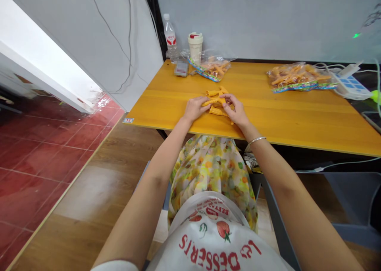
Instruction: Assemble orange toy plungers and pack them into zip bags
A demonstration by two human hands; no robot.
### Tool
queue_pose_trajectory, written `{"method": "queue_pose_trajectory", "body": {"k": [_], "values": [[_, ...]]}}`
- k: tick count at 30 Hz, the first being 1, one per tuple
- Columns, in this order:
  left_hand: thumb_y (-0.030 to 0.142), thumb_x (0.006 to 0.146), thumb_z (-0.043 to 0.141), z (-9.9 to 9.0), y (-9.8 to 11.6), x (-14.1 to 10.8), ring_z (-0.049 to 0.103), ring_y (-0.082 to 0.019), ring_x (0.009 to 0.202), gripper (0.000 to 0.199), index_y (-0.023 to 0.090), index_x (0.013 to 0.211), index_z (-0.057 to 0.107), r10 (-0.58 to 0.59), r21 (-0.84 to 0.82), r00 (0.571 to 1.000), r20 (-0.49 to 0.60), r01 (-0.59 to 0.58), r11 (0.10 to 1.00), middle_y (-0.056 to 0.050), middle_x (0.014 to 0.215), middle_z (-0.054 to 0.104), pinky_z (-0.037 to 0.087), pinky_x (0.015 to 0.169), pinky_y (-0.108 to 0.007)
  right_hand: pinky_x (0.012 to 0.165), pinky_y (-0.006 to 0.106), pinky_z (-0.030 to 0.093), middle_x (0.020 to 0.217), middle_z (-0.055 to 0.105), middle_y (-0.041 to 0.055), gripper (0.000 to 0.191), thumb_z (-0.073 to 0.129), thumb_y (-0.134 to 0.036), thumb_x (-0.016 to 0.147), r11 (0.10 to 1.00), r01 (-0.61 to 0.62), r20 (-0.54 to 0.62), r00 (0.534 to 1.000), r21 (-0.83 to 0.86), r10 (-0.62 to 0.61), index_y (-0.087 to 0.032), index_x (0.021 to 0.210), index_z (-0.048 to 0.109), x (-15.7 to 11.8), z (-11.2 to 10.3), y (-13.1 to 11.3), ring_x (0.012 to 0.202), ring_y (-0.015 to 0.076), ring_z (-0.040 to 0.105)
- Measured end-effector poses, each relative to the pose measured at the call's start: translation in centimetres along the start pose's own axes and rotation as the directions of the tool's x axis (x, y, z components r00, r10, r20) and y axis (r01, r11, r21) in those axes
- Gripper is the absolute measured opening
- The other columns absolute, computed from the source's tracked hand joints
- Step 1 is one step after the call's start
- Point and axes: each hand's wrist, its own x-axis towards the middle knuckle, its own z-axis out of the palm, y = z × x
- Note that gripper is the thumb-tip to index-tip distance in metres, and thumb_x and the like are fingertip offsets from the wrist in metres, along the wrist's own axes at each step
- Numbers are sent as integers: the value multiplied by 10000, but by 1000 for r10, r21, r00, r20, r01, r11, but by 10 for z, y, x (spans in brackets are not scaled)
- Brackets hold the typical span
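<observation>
Between my hands, near the front edge of the table, is an orange-yellow plastic piece (pixel 215 100) with arms branching off it; its exact kind is not clear. My left hand (pixel 196 107) has its fingers closed on the left end of this piece. At the other end my right hand (pixel 236 109) pinches it with thumb and fingers. Just below lies a ridged, handle-like orange-yellow piece (pixel 217 111), partly hidden by my right hand. Another short orange-yellow part (pixel 211 93) shows just above; whether it is joined to the held piece I cannot tell.
A clear bag of orange pieces (pixel 218 69) lies at the back, beside a cream cup (pixel 195 48), a water bottle (pixel 170 38) and a small blurred box (pixel 181 69). Another bag of orange pieces (pixel 300 77) sits right, near a white power strip (pixel 353 84) with cables.
</observation>
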Motion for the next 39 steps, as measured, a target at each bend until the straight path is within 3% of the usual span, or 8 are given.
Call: {"method": "queue_pose_trajectory", "body": {"k": [6,11,17,24,28,32,36,39], "values": [[314,907,662,2,-1,-1,735,-206,997,256,178,1101,757,-19,-59,999,-33,18,998,-85,1081,783,528,930,-291,891,481,539,1176,683,102,555,645,-408,871,995,53,-16,998,-84,-55,-253,1385,504,2,4,13,1017,271,644],[295,899,657,0,-1,-1,734,-206,998,251,186,1101,759,-25,-58,1000,-15,24,998,-82,1074,784,529,948,-305,1005,577,477,1099,673,94,250,529,-401,948,974,110,-28,993,-200,-118,-279,1110,677,4,1,9,1083,300,600],[298,894,663,-2,2,-1,735,-215,989,249,167,1081,760,-52,-55,998,-24,50,997,-83,1067,782,527,924,-299,897,483,547,1046,642,110,433,448,-591,983,990,2,-166,986,-138,-25,-255,1114,687,3,0,-1,975,265,627],[318,895,664,-1,1,-1,724,-192,957,229,190,1062,755,-46,-54,999,-15,45,998,-60,1050,784,518,898,-280,858,425,550,1028,707,82,470,447,-640,970,998,7,-91,996,-69,-13,-250,1106,671,2,-1,-7,916,238,655],[324,903,658,-1,1,-1,727,-201,951,228,186,1054,760,-34,-58,999,-15,33,998,-77,1046,784,522,892,-286,836,405,546,1085,704,83,328,524,-507,948,995,62,-71,995,-83,-68,-245,1073,677,1,-1,-4,952,237,651],[341,907,657,0,1,-1,731,-197,923,247,174,1057,760,-39,-55,999,-27,38,998,-75,1017,784,522,877,-279,863,406,544,1131,711,73,307,462,-387,967,997,18,-77,997,-79,-24,-259,1143,678,1,-1,0,928,218,654],[360,909,657,0,1,-2,732,-190,920,246,197,1060,761,-52,-51,998,-48,49,997,-56,1019,782,525,875,-276,858,422,547,1156,702,88,378,473,-477,977,996,10,-75,997,-92,-17,-281,1242,657,2,1,4,948,235,656],[342,899,669,0,1,-2,731,-198,947,230,201,1055,762,-59,-56,997,-47,56,997,-60,1037,784,526,883,-284,796,404,548,1009,695,77,464,522,-620,938,995,-16,-66,998,-100,9,-267,1197,675,3,2,6,823,216,637]]}}
